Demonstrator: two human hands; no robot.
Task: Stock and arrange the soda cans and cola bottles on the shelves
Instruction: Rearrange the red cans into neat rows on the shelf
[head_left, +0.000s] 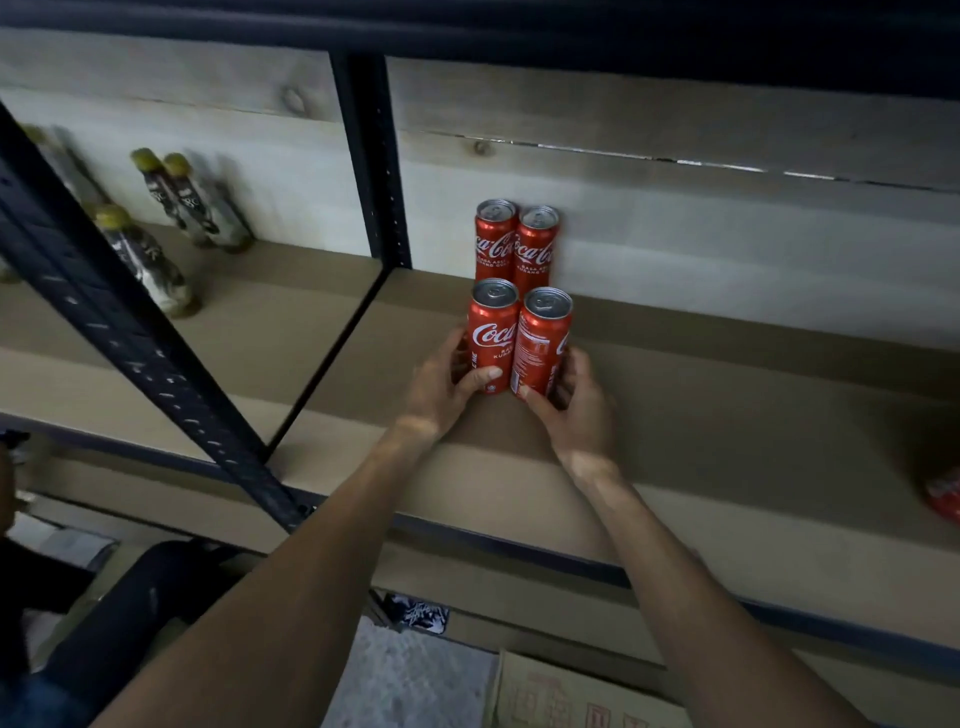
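Two red cola cans stand upright side by side on the brown shelf board. My left hand grips the left front can low on its side, thumb across the front. My right hand grips the right front can near its base. Directly behind them two more red cans, the back left can and the back right can, stand against the pale wooden back wall.
A dark metal upright slants across the left, and another post splits the shelf. Several yellow-capped bottles stand in the left bay. A red object shows at the right edge. A cardboard box lies below.
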